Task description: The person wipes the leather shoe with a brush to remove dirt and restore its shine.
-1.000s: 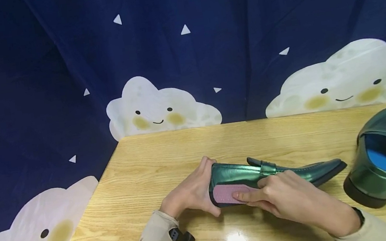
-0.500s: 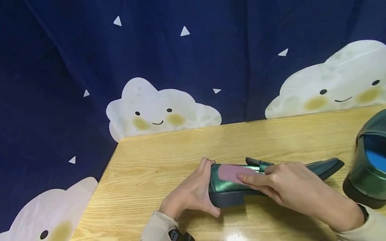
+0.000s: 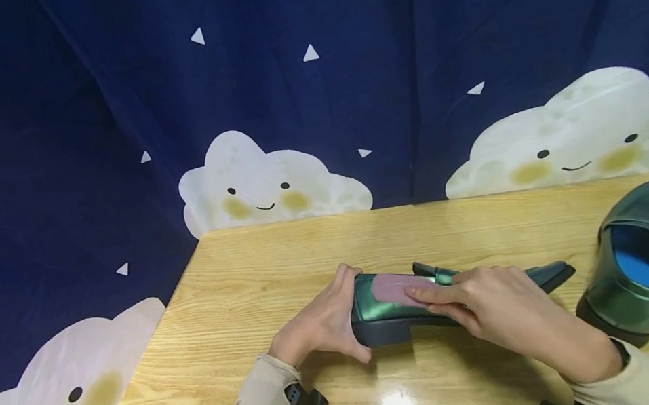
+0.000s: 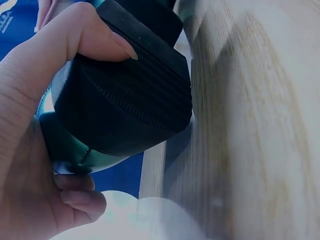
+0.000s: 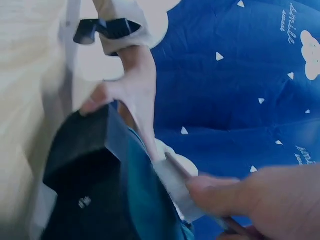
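A shiny dark green loafer lies lengthwise in front of me, heel to the left and toe to the right. My left hand grips its heel, the thumb over the black heel block in the left wrist view. Between the thumb and fingers of my right hand is a pink flat-backed brush, laid along the shoe's side near the top edge. From the right wrist, the brush's pale working face is against the green upper, and the black sole faces the table side.
The matching green loafer stands upright at the right of the wooden table, its blue insole showing. Behind the table hangs a dark blue curtain with clouds and white triangles. Both forearms wear black wrist devices.
The brush has moved from the shoe's lower side up toward its top edge, then slightly right. The shoe has rolled a little, showing more sole edge; the left hand keeps its hold.
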A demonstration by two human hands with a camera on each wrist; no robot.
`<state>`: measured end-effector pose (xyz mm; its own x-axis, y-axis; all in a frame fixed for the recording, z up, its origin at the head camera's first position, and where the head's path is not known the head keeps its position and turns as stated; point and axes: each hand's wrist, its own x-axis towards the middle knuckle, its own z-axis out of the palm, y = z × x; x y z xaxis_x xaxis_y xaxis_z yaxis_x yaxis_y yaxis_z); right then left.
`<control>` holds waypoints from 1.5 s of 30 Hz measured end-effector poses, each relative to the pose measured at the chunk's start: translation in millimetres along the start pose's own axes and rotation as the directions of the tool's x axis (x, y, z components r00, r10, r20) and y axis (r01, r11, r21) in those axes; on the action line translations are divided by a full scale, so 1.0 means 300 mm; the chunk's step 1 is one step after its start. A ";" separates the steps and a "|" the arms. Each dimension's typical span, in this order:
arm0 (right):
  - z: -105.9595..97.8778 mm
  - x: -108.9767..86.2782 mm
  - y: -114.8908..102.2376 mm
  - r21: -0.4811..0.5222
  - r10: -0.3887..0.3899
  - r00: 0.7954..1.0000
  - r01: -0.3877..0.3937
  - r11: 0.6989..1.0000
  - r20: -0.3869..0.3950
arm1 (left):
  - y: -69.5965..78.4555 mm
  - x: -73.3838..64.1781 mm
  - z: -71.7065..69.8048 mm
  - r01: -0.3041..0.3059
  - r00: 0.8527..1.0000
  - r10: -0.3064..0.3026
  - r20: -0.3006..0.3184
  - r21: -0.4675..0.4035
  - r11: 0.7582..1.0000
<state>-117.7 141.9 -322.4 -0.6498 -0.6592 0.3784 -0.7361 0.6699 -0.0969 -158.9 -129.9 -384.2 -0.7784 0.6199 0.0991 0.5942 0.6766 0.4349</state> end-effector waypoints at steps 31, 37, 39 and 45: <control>0.002 -0.003 0.039 0.028 -0.084 0.996 0.085 0.996 -0.028 | -0.011 -0.003 0.004 0.037 0.999 -0.037 0.005 -0.096 0.995; -0.013 -0.003 0.066 -0.021 -0.100 0.992 0.099 0.995 -0.072 | -0.009 0.000 0.005 0.045 0.999 -0.045 0.009 -0.081 0.996; -0.020 -0.004 0.075 0.006 -0.128 0.990 0.129 0.992 -0.056 | -0.008 0.001 0.005 0.045 0.999 -0.044 0.008 -0.071 0.996; -0.031 -0.008 0.086 0.034 -0.135 0.991 0.136 0.990 -0.026 | -0.007 0.002 0.003 0.052 0.999 -0.052 0.014 -0.062 0.997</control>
<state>-133.6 163.9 -317.2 -0.5396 -0.7343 0.4118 -0.8234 0.5624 -0.0759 -160.4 -130.6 -386.0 -0.8052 0.5896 0.0639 0.5389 0.6824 0.4939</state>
